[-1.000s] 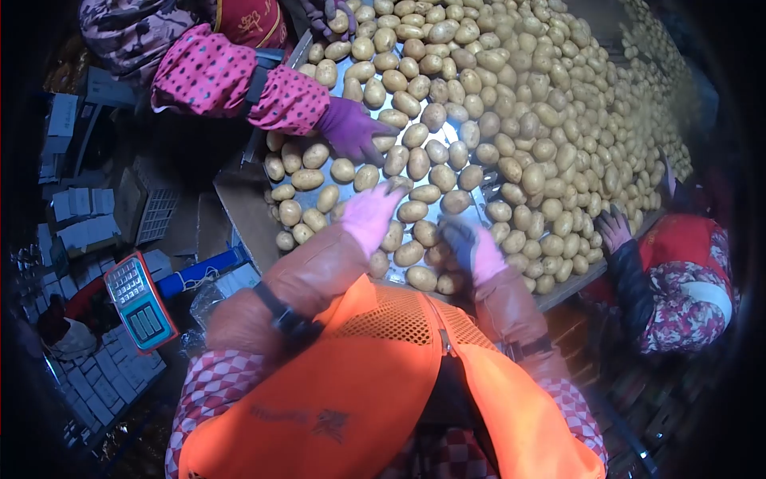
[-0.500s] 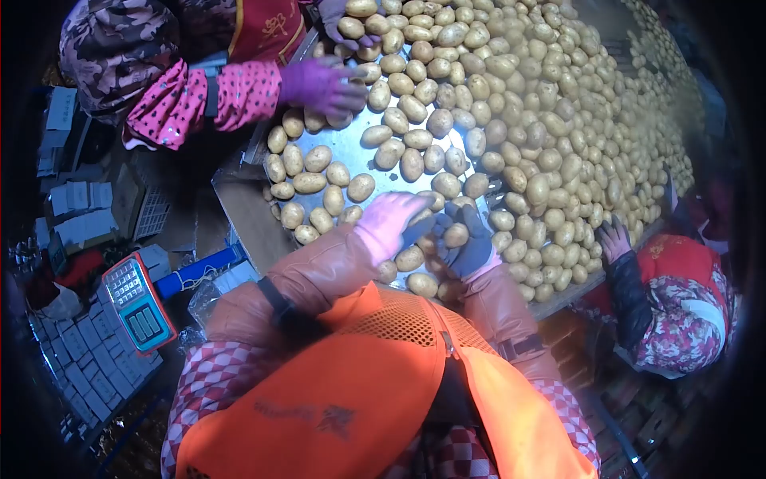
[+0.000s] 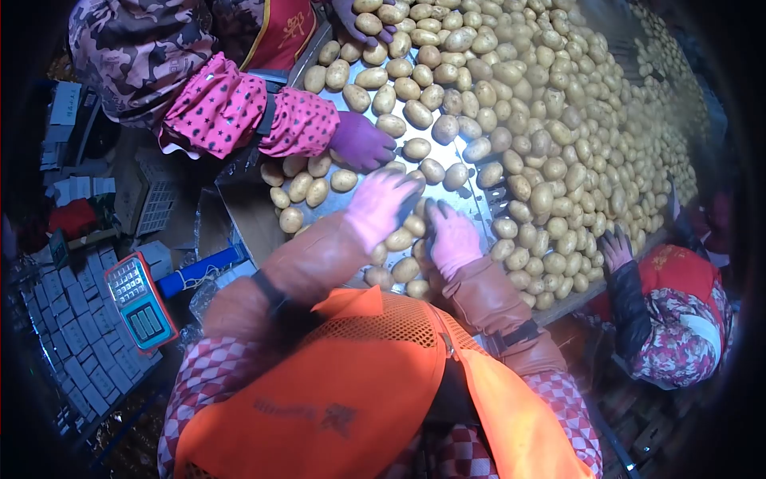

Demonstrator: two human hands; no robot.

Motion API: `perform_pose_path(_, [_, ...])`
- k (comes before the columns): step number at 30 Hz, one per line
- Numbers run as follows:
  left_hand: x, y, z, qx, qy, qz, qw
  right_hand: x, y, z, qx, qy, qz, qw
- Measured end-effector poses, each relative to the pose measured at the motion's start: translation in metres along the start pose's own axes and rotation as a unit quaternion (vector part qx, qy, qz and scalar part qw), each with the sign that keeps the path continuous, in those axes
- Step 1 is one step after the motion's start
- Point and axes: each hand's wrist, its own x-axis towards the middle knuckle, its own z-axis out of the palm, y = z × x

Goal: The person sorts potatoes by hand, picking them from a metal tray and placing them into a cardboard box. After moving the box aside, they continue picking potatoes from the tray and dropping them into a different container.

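Potatoes cover most of the metal table. My left hand, in a pink glove with dark fingertips, reaches over a few potatoes near the table's lower edge; its fingers curl down over them, and what they grip is hidden. Just to its right, my right hand, gloved alike, has its fingers pointing up beside a potato. Whether that hand holds anything is not clear. More potatoes lie between my wrists.
At the upper left, a co-worker's purple-gloved hand touches the table close to my left hand. Another co-worker's hand rests at the pile's right edge. A scale with a keypad and a blue bar are at the left.
My right hand has turned and no longer shows the potato it held. My left hand has shifted slightly up-left. The co-worker's purple glove has moved down and right, and several potatoes have changed places.
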Motion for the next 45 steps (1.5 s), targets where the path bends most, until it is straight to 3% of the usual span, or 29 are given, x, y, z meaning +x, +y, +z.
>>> perform_pose_path(1, [0.014, 0.006, 0.013, 0.023, -0.017, 0.028, 0.999, -0.003, 0.0, -0.007, -0.001, 0.001, 0.001, 1.0])
perform_pose_path(3, [0.017, 0.006, 0.038, 0.074, -0.074, 0.088, 0.991, -0.01, 0.008, -0.021, 0.109, -0.122, 0.026, 0.986])
perform_pose_path(4, [0.006, -0.003, 0.044, 0.074, -0.074, 0.093, 0.99, -0.018, 0.023, -0.017, 0.108, -0.119, 0.029, 0.987])
perform_pose_path(5, [-0.01, -0.014, 0.036, 0.115, -0.109, 0.09, 0.983, -0.031, 0.046, -0.005, 0.275, -0.073, 0.114, 0.952])
perform_pose_path(7, [-0.045, -0.032, 0.01, 0.147, -0.138, 0.023, 0.979, -0.054, 0.078, -0.003, 0.413, -0.001, 0.207, 0.887])
perform_pose_path(9, [-0.08, -0.038, -0.002, 0.138, -0.132, -0.044, 0.981, -0.062, 0.082, -0.03, 0.275, -0.004, 0.262, 0.925])
perform_pose_path(10, [-0.1, -0.045, 0.002, 0.148, -0.065, -0.097, 0.982, -0.074, 0.099, -0.019, 0.269, -0.043, 0.308, 0.911])
perform_pose_path(12, [-0.109, -0.041, 0.006, 0.157, 0.006, -0.151, 0.976, -0.081, 0.07, -0.021, 0.129, -0.082, 0.244, 0.958])
perform_pose_path(14, [-0.097, -0.018, 0.02, 0.145, 0.055, -0.164, 0.974, -0.071, 0.047, 0.002, 0.112, -0.062, 0.224, 0.966])
perform_pose_path(16, [-0.059, 0.007, 0.019, 0.105, 0.04, -0.036, 0.993, -0.05, 0.015, -0.001, 0.166, -0.11, 0.217, 0.956])
perform_pose_path(18, [-0.02, 0.021, 0.018, 0.139, -0.058, -0.024, 0.988, -0.025, 0.014, 0.003, 0.215, -0.18, 0.202, 0.938])
perform_pose_path(19, [0.0, 0.029, 0.024, 0.127, -0.231, -0.118, 0.957, -0.02, 0.014, 0.007, 0.261, -0.25, 0.193, 0.912])
perform_pose_path(22, [0.028, 0.007, 0.058, 0.133, -0.227, -0.158, 0.952, -0.02, 0.033, 0.026, 0.276, -0.214, 0.077, 0.934])
perform_pose_path(24, [0.04, -0.003, 0.062, 0.145, -0.211, -0.152, 0.955, -0.029, 0.034, 0.019, 0.483, -0.201, 0.263, 0.811])
perform_pose_path(26, [0.039, -0.006, 0.058, 0.152, -0.203, -0.145, 0.956, -0.036, 0.04, 0.0, 0.446, -0.213, 0.182, 0.85])
perform_pose_path(27, [0.034, -0.006, 0.049, 0.104, -0.143, -0.151, 0.972, -0.038, 0.042, -0.008, 0.433, -0.213, 0.154, 0.862])
perform_pose_path(29, [0.022, 0.014, 0.039, 0.033, -0.073, -0.142, 0.987, -0.052, 0.037, -0.011, 0.687, -0.11, 0.262, 0.669])
perform_pose_path(30, [0.005, 0.024, 0.041, 0.036, -0.079, -0.142, 0.986, -0.058, 0.047, 0.006, 0.695, -0.105, 0.21, 0.679])
perform_pose_path(31, [-0.014, 0.033, 0.042, 0.015, -0.124, -0.047, 0.991, -0.065, 0.056, 0.022, 0.704, -0.099, 0.158, 0.686])
perform_pose_path(33, [-0.025, 0.034, 0.037, -0.003, -0.163, 0.052, 0.985, -0.065, 0.053, 0.021, 0.808, -0.099, 0.235, 0.53])
perform_pose_path(35, [-0.04, 0.016, 0.017, -0.021, -0.181, -0.039, 0.982, -0.07, 0.051, 0.016, 0.786, -0.115, 0.208, 0.57])
perform_pose_path(36, [-0.05, 0.006, -0.003, 0.015, 0.01, -0.015, 1.0, -0.076, 0.052, 0.013, 0.788, -0.109, 0.208, 0.568])
perform_pose_path(38, [-0.077, -0.066, -0.017, 0.114, 0.186, -0.079, 0.973, -0.096, 0.061, 0.004, 0.789, -0.018, 0.233, 0.568])
perform_pose_path(39, [-0.073, -0.083, -0.026, 0.161, 0.177, -0.193, 0.952, -0.108, 0.062, -0.014, 0.76, -0.018, 0.237, 0.604])
perform_pose_path(41, [-0.065, -0.118, -0.044, 0.259, 0.099, -0.416, 0.866, -0.139, 0.087, -0.016, 0.785, 0.003, 0.238, 0.572])
perform_pose_path(42, [-0.052, -0.121, -0.045, 0.196, 0.119, -0.472, 0.852, -0.154, 0.096, -0.018, 0.743, 0.04, 0.277, 0.608])
perform_pose_path(43, [-0.039, -0.117, -0.038, 0.187, 0.052, -0.474, 0.859, -0.169, 0.106, -0.021, 0.696, 0.073, 0.317, 0.64])
perform_pose_path(44, [-0.029, -0.104, -0.026, 0.177, -0.014, -0.476, 0.861, -0.175, 0.098, -0.03, 0.703, 0.078, 0.328, 0.626])
perform_pose_path(45, [-0.032, -0.084, -0.013, 0.211, -0.018, -0.413, 0.886, -0.183, 0.11, -0.028, 0.582, 0.034, 0.365, 0.725])
